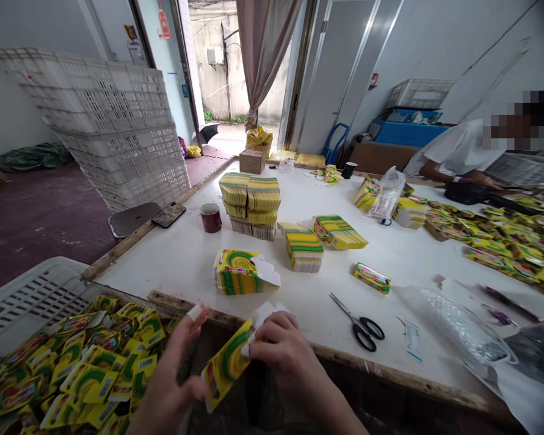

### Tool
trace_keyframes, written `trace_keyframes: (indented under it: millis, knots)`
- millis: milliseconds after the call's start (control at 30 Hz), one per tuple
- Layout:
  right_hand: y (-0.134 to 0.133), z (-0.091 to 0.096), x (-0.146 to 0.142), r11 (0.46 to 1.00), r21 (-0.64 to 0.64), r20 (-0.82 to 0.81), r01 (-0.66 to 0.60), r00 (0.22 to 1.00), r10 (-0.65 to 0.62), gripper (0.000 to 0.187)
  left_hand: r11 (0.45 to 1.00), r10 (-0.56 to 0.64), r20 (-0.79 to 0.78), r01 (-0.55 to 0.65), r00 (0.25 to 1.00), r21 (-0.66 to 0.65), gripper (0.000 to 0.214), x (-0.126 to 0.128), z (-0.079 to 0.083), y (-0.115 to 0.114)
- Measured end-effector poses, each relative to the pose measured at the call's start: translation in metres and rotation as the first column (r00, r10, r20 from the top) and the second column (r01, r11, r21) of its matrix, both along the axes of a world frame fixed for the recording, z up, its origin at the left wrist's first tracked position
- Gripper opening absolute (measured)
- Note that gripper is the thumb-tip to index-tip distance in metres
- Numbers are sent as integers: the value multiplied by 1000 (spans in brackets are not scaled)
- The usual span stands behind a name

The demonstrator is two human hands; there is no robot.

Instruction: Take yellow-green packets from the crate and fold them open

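A yellow and green cardboard box (226, 368) with white end flaps is tilted over the table's front edge. My right hand (283, 347) pinches it at the flap end. My left hand (179, 359) is spread, its thumb close to the box's lower end; whether it touches is unclear. White tape wraps one left fingertip. Just beyond my hands, a stack of flattened boxes (238, 272) lies on the white table (172, 260). Below on the left, a white plastic basket (49, 278) holds many similar yellow boxes (90, 368).
Black-handled scissors (360, 326) and one closed box (372, 278) lie to the right. Bundled flat boxes (249, 202), a mug (210, 217) and a phone (169, 214) are farther back. A co-worker (457, 145) leans over boxes at right. White crates (113, 121) stand stacked left.
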State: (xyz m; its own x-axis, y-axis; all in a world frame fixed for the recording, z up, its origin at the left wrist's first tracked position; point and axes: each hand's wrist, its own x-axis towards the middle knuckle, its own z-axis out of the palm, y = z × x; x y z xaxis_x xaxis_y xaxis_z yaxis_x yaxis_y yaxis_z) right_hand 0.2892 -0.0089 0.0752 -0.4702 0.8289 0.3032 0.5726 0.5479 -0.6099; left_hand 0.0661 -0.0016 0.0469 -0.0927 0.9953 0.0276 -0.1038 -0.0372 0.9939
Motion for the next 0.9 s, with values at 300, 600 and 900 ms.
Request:
trace_keyframes:
  millis: [300, 600, 900]
  knots:
    - [-10, -30, -18, 881, -459, -606, 117, 683, -407, 72, 987, -120, -508, 157, 853, 30, 66, 50, -15, -27]
    - [-13, -32, -33, 706, -661, -682, -255, 598, -422, 68, 958, -224, -506, 283, 833, 42, 47, 55, -11, -32]
    - [-11, -42, -22, 942, -335, -435, -11, 889, -144, 45, 991, 63, -422, -8, 905, 131, 63, 64, -37, -26]
